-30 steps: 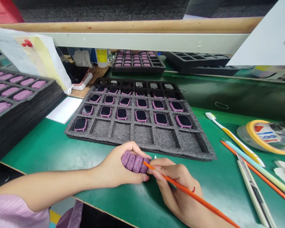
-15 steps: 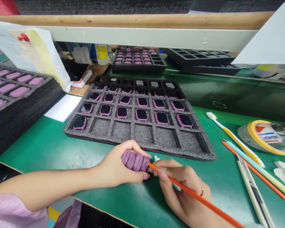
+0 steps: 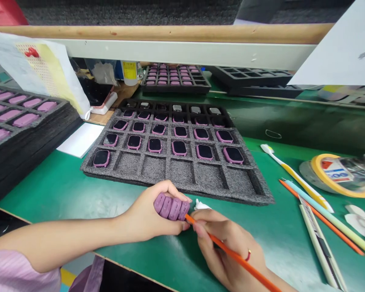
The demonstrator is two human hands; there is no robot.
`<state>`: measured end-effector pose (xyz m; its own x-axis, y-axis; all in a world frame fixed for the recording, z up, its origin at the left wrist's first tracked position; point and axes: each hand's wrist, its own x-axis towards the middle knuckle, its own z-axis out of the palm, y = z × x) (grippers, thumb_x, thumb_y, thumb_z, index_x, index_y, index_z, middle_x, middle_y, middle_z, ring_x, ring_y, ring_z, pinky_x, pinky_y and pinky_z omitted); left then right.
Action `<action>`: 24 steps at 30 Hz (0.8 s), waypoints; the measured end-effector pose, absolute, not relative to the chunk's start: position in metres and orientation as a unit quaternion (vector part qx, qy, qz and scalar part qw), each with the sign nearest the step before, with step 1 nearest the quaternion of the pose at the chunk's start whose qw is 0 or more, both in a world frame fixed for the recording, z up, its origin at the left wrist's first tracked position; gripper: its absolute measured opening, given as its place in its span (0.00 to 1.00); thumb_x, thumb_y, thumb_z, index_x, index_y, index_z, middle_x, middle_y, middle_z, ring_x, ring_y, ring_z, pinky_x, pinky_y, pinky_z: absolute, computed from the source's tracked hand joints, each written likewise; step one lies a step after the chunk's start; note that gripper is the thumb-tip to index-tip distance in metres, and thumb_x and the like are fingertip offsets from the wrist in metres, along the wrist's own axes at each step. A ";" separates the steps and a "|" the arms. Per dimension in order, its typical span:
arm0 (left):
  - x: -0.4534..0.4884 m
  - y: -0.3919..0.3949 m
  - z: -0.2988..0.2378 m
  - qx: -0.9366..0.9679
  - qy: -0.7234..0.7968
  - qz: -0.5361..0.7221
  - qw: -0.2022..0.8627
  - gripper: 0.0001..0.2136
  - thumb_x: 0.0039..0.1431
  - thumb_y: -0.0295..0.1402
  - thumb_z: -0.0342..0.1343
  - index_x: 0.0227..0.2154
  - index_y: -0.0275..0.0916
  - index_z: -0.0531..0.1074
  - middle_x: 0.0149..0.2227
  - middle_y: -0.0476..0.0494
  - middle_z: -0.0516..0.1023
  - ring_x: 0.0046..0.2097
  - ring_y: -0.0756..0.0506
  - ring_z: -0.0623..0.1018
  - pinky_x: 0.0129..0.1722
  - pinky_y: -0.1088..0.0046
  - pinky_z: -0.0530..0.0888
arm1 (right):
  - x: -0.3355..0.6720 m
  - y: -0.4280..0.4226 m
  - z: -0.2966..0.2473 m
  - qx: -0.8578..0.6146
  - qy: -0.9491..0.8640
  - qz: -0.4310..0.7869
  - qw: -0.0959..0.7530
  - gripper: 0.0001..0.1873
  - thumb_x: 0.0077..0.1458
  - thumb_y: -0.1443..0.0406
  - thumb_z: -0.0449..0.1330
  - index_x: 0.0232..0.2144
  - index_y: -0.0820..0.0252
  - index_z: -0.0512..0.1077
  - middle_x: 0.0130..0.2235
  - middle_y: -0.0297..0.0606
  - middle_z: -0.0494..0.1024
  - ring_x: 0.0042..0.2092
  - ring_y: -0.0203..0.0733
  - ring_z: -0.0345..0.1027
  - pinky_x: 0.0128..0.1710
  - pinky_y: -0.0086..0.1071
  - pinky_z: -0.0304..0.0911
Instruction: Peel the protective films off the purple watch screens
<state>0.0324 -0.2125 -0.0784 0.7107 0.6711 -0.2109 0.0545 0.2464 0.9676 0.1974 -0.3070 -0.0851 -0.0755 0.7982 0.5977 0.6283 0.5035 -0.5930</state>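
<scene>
My left hand (image 3: 149, 217) is closed around a stack of several purple watch cases (image 3: 171, 207), held on edge just above the green mat. My right hand (image 3: 228, 251) grips a thin orange stick (image 3: 231, 255) like a pen, its tip touching the right end of the stack. A small white scrap (image 3: 201, 205) shows just behind my right fingers. Directly beyond both hands lies a grey foam tray (image 3: 182, 178) with purple watch cases (image 3: 179, 147) in most cells; much of its nearest row is empty.
A dark foam tray stack (image 3: 24, 138) with purple parts stands at the left. A toothbrush (image 3: 295, 176), sticks (image 3: 322, 219) and a tape roll (image 3: 342, 174) lie at the right. More black trays (image 3: 176, 79) sit at the back under a shelf. White paper (image 3: 80, 140) lies left of the tray.
Both hands stay in place on the stack. The stick's tip shifts slightly along the stack's end, and the white scrap behind my right fingers shows more.
</scene>
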 end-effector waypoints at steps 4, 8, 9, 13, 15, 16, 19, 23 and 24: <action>0.033 -0.213 -0.079 0.575 0.313 0.221 0.723 0.18 0.43 0.27 0.70 0.34 0.41 0.68 0.45 0.42 0.81 0.49 0.40 0.80 0.53 0.56 0.72 | 0.199 -0.306 -0.086 -0.485 -0.734 0.081 0.468 0.11 0.63 0.76 0.54 0.36 0.54 0.61 0.32 0.34 0.77 0.30 0.33 0.73 0.29 0.25 0.71; 0.031 -0.212 -0.077 0.579 0.312 0.208 0.724 0.18 0.43 0.27 0.70 0.35 0.40 0.68 0.46 0.41 0.80 0.49 0.40 0.79 0.53 0.56 0.72 | 0.198 -0.299 -0.091 -0.495 -0.725 0.116 0.465 0.10 0.65 0.73 0.53 0.33 0.53 0.63 0.29 0.32 0.75 0.28 0.34 0.73 0.27 0.26 0.70; 0.031 -0.212 -0.077 0.580 0.312 0.202 0.725 0.18 0.43 0.28 0.70 0.35 0.40 0.68 0.46 0.41 0.80 0.49 0.40 0.79 0.52 0.56 0.72 | 0.198 -0.297 -0.091 -0.497 -0.721 0.120 0.467 0.10 0.66 0.72 0.54 0.32 0.53 0.64 0.27 0.31 0.75 0.28 0.35 0.73 0.27 0.26 0.70; 0.029 -0.211 -0.078 0.572 0.313 0.189 0.734 0.19 0.42 0.29 0.71 0.35 0.39 0.68 0.47 0.39 0.80 0.45 0.41 0.80 0.49 0.57 0.74 | 0.209 -0.294 -0.075 -0.519 -0.681 0.095 0.508 0.09 0.68 0.69 0.52 0.34 0.53 0.64 0.28 0.32 0.74 0.30 0.36 0.75 0.30 0.28 0.71; 0.028 -0.210 -0.080 0.569 0.307 0.191 0.739 0.19 0.42 0.29 0.72 0.36 0.39 0.69 0.48 0.38 0.79 0.44 0.42 0.81 0.48 0.57 0.75 | 0.226 -0.297 -0.060 -0.561 -0.645 0.039 0.518 0.09 0.68 0.66 0.53 0.33 0.53 0.64 0.27 0.33 0.74 0.29 0.38 0.75 0.29 0.29 0.70; 0.028 -0.209 -0.081 0.569 0.303 0.193 0.740 0.19 0.42 0.29 0.72 0.37 0.39 0.69 0.49 0.38 0.79 0.44 0.42 0.81 0.48 0.57 0.75 | 0.237 -0.301 -0.054 -0.595 -0.633 0.006 0.495 0.10 0.67 0.63 0.55 0.31 0.53 0.65 0.25 0.33 0.74 0.27 0.38 0.74 0.26 0.29 0.69; 0.027 -0.207 -0.082 0.572 0.303 0.193 0.737 0.18 0.43 0.28 0.71 0.37 0.38 0.71 0.47 0.38 0.80 0.44 0.42 0.80 0.49 0.56 0.74 | 0.274 -0.316 -0.047 -0.728 -0.621 0.023 0.291 0.23 0.64 0.49 0.53 0.22 0.53 0.65 0.16 0.31 0.70 0.14 0.37 0.62 0.14 0.30 0.56; 0.027 -0.207 -0.079 0.582 0.310 0.180 0.730 0.20 0.43 0.27 0.70 0.40 0.37 0.72 0.39 0.42 0.80 0.43 0.42 0.80 0.48 0.57 0.74 | 0.302 -0.339 -0.057 -0.802 -0.592 0.044 0.065 0.32 0.60 0.40 0.44 0.14 0.51 0.56 0.09 0.33 0.63 0.11 0.43 0.62 0.13 0.32 0.54; 0.027 -0.207 -0.078 0.584 0.310 0.178 0.728 0.20 0.43 0.27 0.70 0.41 0.37 0.72 0.38 0.43 0.80 0.42 0.42 0.80 0.47 0.57 0.75 | 0.302 -0.342 -0.060 -0.808 -0.587 -0.003 0.042 0.32 0.61 0.40 0.42 0.15 0.51 0.58 0.09 0.33 0.63 0.11 0.45 0.63 0.12 0.32 0.52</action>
